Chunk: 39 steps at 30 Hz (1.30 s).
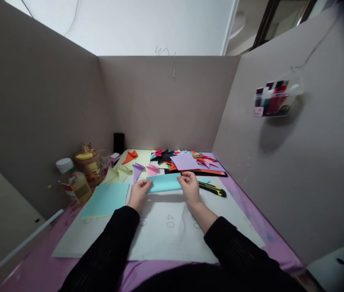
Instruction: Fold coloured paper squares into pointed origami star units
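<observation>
A folded light blue paper (165, 182) is held just above a pale cutting mat (172, 239). My left hand (139, 193) pinches its left end and my right hand (189, 187) pinches its right end. Both arms wear black sleeves. Behind the paper lies a heap of folded coloured paper shapes (187, 159), red, black, pink and purple, with a flat lilac sheet (185, 161) on top.
A stack of light blue sheets (106, 199) lies at the left on the mat. A yellow and black utility knife (212, 188) rests at the right. A bottle (74, 181) and a jar (88, 164) stand at the far left. Cardboard walls (166, 101) enclose the desk.
</observation>
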Motion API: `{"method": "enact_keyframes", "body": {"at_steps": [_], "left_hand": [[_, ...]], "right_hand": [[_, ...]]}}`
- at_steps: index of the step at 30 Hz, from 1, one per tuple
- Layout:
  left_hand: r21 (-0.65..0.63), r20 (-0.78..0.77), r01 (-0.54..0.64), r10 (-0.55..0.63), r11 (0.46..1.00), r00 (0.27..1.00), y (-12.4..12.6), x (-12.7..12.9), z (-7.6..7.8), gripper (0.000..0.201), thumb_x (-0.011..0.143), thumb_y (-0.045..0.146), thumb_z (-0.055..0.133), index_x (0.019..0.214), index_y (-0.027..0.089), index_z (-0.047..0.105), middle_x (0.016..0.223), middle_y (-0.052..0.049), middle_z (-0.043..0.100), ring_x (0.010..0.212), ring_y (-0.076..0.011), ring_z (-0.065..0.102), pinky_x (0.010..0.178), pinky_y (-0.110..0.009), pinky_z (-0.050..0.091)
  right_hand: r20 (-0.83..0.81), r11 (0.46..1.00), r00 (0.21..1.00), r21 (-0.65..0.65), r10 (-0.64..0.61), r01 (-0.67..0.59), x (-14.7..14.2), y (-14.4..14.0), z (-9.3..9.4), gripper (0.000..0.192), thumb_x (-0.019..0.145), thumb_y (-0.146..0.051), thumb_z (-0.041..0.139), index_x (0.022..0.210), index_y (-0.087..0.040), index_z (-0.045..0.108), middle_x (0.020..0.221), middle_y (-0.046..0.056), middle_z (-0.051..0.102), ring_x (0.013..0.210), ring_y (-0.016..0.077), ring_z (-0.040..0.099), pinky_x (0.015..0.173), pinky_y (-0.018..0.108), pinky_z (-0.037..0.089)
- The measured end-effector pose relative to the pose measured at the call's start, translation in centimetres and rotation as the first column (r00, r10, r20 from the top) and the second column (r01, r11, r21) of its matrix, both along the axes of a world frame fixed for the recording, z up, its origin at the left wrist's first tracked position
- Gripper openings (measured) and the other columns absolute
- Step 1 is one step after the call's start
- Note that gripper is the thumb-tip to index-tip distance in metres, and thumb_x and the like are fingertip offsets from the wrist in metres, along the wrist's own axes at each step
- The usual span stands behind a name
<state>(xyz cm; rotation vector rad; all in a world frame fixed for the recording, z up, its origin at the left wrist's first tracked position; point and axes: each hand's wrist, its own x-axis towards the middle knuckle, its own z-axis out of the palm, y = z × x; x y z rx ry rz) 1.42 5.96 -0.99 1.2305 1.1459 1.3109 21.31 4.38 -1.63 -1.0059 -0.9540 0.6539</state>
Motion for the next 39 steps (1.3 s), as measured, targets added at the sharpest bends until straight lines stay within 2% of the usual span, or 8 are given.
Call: {"method": "enact_keyframes", "body": {"at_steps": [18,23,29,33,35,39], "left_hand": [[0.010,-0.016,0.008,-0.008,1.000,1.000,0.0,-0.1,0.1,0.035,0.062,0.045,0.069,0.068,0.012,0.061,0.052,0.004,0.049,0.047,-0.0070,0.037,0.047,-0.020,0.028],[-0.025,-0.025,0.020,-0.021,0.999,0.999,0.5,-1.0,0.0,0.035,0.060,0.045,0.071,0.065,0.013,0.058,0.050,0.005,0.047,0.045,-0.0065,0.037,0.044,-0.019,0.026],[-0.152,-0.225,0.092,-0.125,0.984,0.966,0.7,-3.1,0.5,0.035,0.056,0.044,0.072,0.052,0.015,0.053,0.038,0.005,0.042,0.036,-0.0075,0.035,0.040,-0.021,0.023],[-0.190,-0.456,0.142,-0.216,0.971,0.863,0.4,-4.0,1.1,0.034,0.060,0.041,0.067,0.042,0.017,0.050,0.034,0.003,0.042,0.033,-0.0085,0.033,0.039,-0.023,0.021],[-0.173,-0.554,0.127,-0.203,0.977,0.808,0.4,-4.3,1.1,0.033,0.059,0.038,0.066,0.039,0.017,0.050,0.033,0.003,0.040,0.033,-0.0088,0.031,0.040,-0.024,0.019],[-0.023,-0.671,0.095,-0.086,0.995,0.737,0.7,-4.2,0.8,0.029,0.056,0.029,0.066,0.035,0.019,0.048,0.035,0.002,0.041,0.040,-0.0110,0.036,0.044,-0.024,0.020]], "right_hand": [[0.036,1.000,0.999,-0.023,0.006,-0.005,0.3,0.1,0.0,0.028,0.069,-0.035,0.065,0.087,-0.019,0.050,0.064,-0.003,0.057,0.061,0.0135,0.054,0.059,0.025,0.041],[0.242,0.982,0.954,-0.110,0.179,-0.156,1.1,0.6,-0.1,0.023,0.069,-0.030,0.062,0.086,-0.019,0.050,0.057,-0.007,0.050,0.050,0.0104,0.046,0.052,0.022,0.035],[0.403,0.955,0.869,-0.187,0.288,-0.230,1.2,1.0,-0.9,0.026,0.066,-0.023,0.056,0.090,-0.021,0.048,0.053,-0.010,0.048,0.049,0.0106,0.044,0.051,0.021,0.034],[0.481,0.943,0.816,-0.243,0.321,-0.227,0.9,1.6,-1.6,0.027,0.064,-0.019,0.055,0.090,-0.022,0.048,0.054,-0.010,0.050,0.051,0.0109,0.046,0.053,0.021,0.033],[0.520,0.934,0.781,-0.275,0.345,-0.230,0.8,1.9,-1.8,0.028,0.064,-0.017,0.054,0.090,-0.022,0.048,0.054,-0.011,0.049,0.051,0.0110,0.046,0.053,0.021,0.033],[0.634,0.927,0.680,-0.310,0.368,-0.212,0.4,2.4,-1.6,0.029,0.064,-0.012,0.052,0.092,-0.022,0.049,0.054,-0.010,0.047,0.052,0.0111,0.045,0.053,0.021,0.031]]}}
